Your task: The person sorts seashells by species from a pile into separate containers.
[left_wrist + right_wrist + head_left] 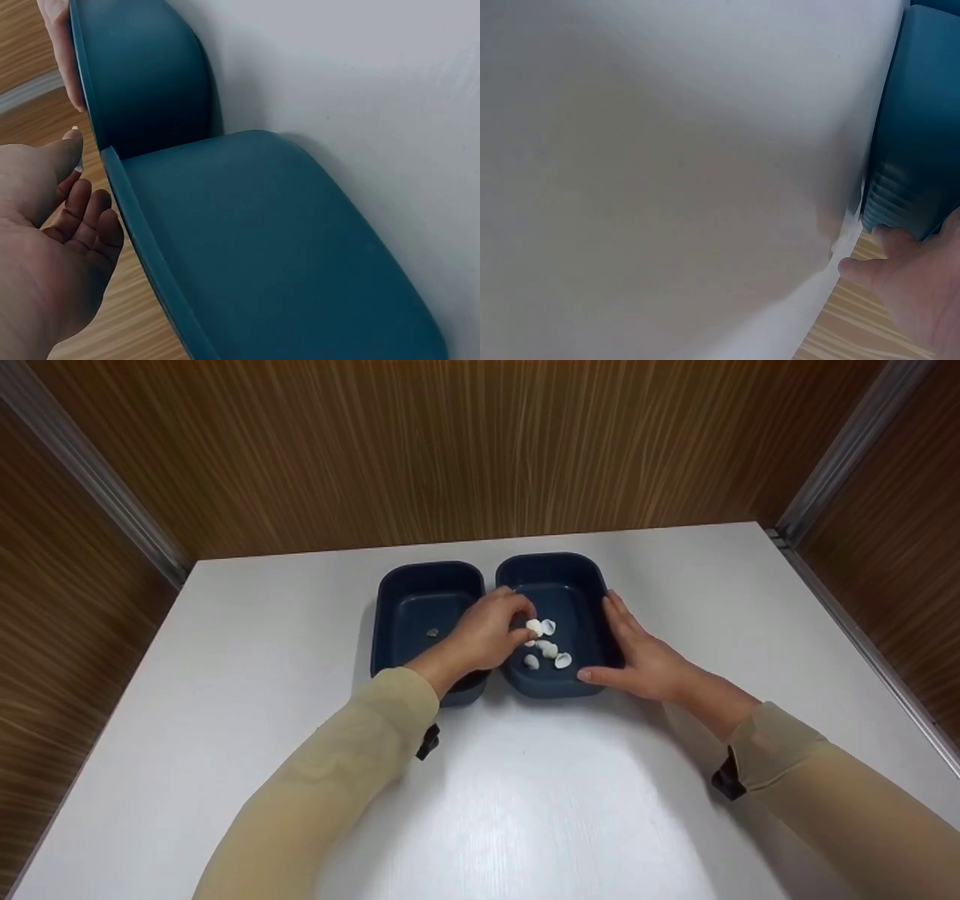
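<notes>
In the head view, my left hand reaches over the right dark blue box, its thumb and fingertips pinching a small white seashell. Just a sliver of that shell shows between the fingers in the left wrist view. Several white seashells lie on the box floor below and beside the fingertips. My right hand rests against this box's near right corner, fingers stretched along the right wall and thumb extended at the near rim.
To the left stands a second dark blue box, side by side with the first. A small greyish piece lies inside it, and my left forearm crosses its near right corner. The white table ends at a wood-grain panel behind.
</notes>
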Motion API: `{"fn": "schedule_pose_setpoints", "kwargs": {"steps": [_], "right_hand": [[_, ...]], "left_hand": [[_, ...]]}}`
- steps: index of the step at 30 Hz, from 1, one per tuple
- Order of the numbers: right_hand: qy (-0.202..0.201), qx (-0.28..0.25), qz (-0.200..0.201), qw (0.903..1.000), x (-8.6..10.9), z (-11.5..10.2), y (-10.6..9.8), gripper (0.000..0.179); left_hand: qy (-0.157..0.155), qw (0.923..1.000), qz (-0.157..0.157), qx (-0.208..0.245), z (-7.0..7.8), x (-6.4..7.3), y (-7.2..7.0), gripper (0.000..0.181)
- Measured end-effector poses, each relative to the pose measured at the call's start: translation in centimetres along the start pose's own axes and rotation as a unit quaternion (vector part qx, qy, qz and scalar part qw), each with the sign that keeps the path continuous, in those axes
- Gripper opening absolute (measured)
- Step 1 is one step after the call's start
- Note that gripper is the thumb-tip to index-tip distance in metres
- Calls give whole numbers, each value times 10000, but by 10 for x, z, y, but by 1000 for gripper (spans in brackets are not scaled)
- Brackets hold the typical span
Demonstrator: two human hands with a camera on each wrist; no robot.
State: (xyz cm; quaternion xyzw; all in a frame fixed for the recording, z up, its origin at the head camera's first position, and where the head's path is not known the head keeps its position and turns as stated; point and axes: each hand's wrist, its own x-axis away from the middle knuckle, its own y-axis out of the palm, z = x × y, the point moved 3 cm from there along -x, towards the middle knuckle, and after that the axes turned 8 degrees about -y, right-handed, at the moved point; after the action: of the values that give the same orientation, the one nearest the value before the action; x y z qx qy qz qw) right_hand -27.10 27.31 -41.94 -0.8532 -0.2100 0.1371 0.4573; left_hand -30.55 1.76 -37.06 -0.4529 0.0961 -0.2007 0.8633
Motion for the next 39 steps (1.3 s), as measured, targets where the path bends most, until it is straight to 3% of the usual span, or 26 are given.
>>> {"fn": "schedule_pose_setpoints", "kwargs": {"steps": [12,20,30,33,39], "right_hand": [[22,-89,-66,9999,-4,3,2,122],[79,-105,-79,9999,-5,4,0,122],[116,99,-36,9999,-7,1,-8,119],[36,202,91,9997,-5,-2,-13,112],[-9,512,362,9980,7,-10,-26,105]], "left_hand": [[19,9997,240,-3,-2,-1,-1,36],[42,9984,503,259,-4,13,-21,41],[72,9925,1099,534,-30,54,-59,45],[29,9896,1378,413,-42,70,-69,48],[-208,9811,1908,-244,-67,103,-81,68]]}}
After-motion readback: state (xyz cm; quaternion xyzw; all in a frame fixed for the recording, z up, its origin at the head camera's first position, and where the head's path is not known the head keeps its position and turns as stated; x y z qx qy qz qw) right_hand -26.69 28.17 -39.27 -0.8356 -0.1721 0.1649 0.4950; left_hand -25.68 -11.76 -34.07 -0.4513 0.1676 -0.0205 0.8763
